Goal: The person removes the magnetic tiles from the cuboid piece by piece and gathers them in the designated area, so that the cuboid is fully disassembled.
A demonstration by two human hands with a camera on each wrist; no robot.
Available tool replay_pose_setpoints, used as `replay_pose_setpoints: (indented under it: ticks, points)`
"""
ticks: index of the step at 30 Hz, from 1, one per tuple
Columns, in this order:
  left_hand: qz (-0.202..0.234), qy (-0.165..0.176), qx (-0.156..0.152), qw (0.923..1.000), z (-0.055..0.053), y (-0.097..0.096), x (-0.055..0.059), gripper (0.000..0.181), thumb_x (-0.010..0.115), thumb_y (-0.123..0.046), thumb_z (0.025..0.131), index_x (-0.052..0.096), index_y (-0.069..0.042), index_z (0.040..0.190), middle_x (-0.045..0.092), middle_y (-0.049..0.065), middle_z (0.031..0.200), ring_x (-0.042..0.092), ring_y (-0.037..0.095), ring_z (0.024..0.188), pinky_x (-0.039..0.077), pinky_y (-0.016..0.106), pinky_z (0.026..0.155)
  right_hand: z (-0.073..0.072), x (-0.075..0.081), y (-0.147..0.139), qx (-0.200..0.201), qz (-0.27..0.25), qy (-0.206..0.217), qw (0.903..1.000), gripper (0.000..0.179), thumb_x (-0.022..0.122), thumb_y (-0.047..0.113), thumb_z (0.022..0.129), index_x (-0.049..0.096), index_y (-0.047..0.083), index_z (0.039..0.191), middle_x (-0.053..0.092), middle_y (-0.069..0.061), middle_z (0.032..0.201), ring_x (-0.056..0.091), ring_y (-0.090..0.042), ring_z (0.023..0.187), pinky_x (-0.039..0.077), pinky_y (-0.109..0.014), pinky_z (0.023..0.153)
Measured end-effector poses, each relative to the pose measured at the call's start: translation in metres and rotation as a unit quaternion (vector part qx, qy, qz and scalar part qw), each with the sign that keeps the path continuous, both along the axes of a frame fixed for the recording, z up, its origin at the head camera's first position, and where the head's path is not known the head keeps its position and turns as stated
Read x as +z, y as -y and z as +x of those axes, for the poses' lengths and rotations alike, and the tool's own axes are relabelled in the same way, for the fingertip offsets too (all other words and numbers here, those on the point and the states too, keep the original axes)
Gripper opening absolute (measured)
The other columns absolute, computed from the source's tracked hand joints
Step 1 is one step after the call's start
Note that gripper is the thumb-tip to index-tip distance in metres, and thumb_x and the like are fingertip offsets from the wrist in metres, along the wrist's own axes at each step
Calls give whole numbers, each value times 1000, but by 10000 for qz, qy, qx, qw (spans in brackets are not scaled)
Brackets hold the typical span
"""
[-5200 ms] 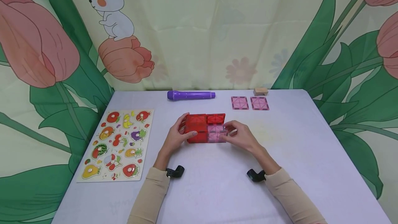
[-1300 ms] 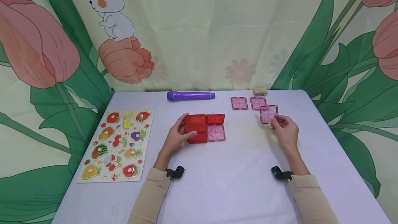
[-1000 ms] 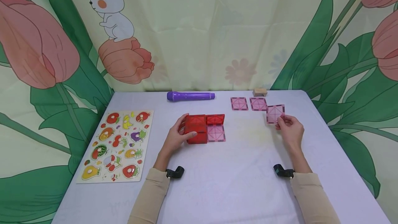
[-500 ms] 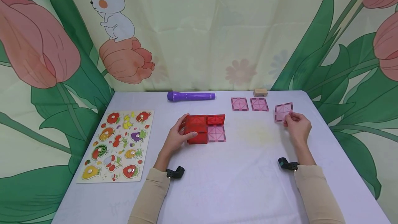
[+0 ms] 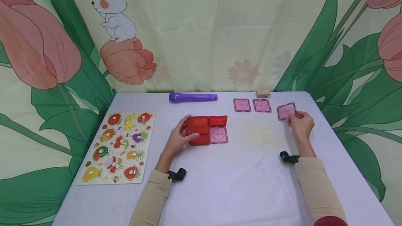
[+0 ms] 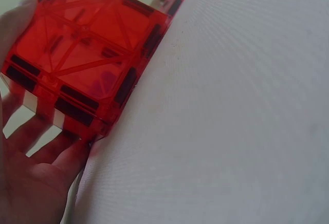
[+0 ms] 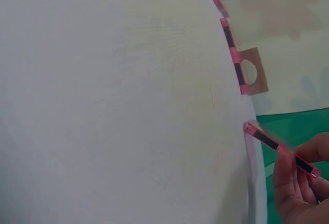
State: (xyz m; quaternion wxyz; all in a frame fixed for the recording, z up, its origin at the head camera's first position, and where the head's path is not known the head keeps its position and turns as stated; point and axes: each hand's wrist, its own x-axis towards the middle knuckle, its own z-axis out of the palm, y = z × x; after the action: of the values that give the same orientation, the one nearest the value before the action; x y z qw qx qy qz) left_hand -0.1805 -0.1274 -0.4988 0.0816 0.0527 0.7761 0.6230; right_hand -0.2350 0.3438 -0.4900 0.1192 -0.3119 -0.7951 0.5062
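My left hand (image 5: 176,139) grips a box of red see-through magnetic tiles (image 5: 198,125), thumb at its near side and fingers behind its left side. In the left wrist view the palm and fingers (image 6: 46,167) show at its end. A red magnetic tile (image 5: 218,120) stands upright beside the box, behind a pink magnetic tile (image 5: 218,135) that lies flat. Toward the back right, my right hand (image 5: 302,125) pinches another pink magnetic tile (image 5: 285,111) between thumb and fingers. The right wrist view shows this tile edge-on, tilted, its far edge low at the tabletop.
Two pink magnetic tiles (image 5: 242,105) lie flat at the back, left of the held one. A small wooden block (image 5: 262,93) stands behind them. A purple toy microphone (image 5: 193,97) lies along the back edge, and a fruit puzzle board (image 5: 117,149) at the left.
My right hand has carried a pink magnetic tile from beside the red box to the back right, lowering it and tilting it over. The left hand and box have stayed in place.
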Motion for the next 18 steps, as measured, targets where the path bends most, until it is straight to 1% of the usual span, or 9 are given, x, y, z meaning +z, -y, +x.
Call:
replay_pose_setpoints:
  ticks: [2, 5, 7, 9, 14, 15, 18]
  points:
    - [10, -19, -8, 10000, 1, 0, 2, 84, 80, -23, 85, 34, -28, 156, 42, 8, 154, 39, 27, 145, 38, 43, 119, -4, -1, -1, -24, -64, -2, 10000, 50, 59, 23, 97, 52, 5, 143, 53, 10, 91, 55, 7, 63, 51, -6, 58]
    - [4, -31, -32, 10000, 0, 0, 0, 84, 80, -24, 86, 34, -28, 156, 42, 9, 154, 39, 28, 145, 38, 42, 119, -9, -2, -2, -63, -89, -28, 9999, 51, 61, 22, 96, 53, 3, 143, 53, 11, 87, 56, 8, 59, 52, -8, 57]
    - [-15, -37, -50, 10000, -1, 0, -2, 85, 80, -24, 86, 33, -27, 156, 41, 9, 155, 39, 28, 145, 38, 42, 119, -12, -2, -4, -86, -88, -30, 9999, 50, 61, 21, 96, 53, 2, 141, 53, 11, 84, 55, 7, 56, 52, -8, 55]
    - [-19, -90, -71, 9999, -5, 2, -9, 85, 80, -25, 85, 33, -29, 156, 41, 8, 156, 39, 28, 145, 38, 41, 119, -15, -3, -5, -67, -22, 36, 10000, 50, 61, 22, 96, 54, 2, 141, 53, 10, 84, 55, 7, 57, 51, -9, 55]
    - [15, -273, -12, 9996, -11, 4, -25, 83, 83, -33, 82, 37, -39, 152, 45, 4, 152, 42, 25, 143, 40, 42, 117, -24, -3, -7, 40, 55, 383, 9992, 53, 58, 29, 99, 50, 4, 144, 52, 6, 95, 54, 4, 65, 50, -8, 59]
    - [18, -300, 16, 9995, -11, 4, -25, 83, 83, -35, 81, 39, -40, 151, 46, 2, 151, 43, 25, 142, 41, 42, 117, -25, -3, -7, 45, 65, 448, 9990, 53, 57, 30, 99, 49, 4, 145, 52, 5, 97, 54, 4, 66, 50, -7, 59]
    - [7, -341, 58, 9994, -11, 4, -26, 86, 84, -37, 80, 38, -35, 152, 47, 2, 150, 44, 26, 141, 41, 44, 116, -29, -4, -7, 74, 168, 607, 9980, 57, 56, 35, 100, 47, 4, 147, 52, -1, 108, 55, 1, 73, 49, -7, 61]
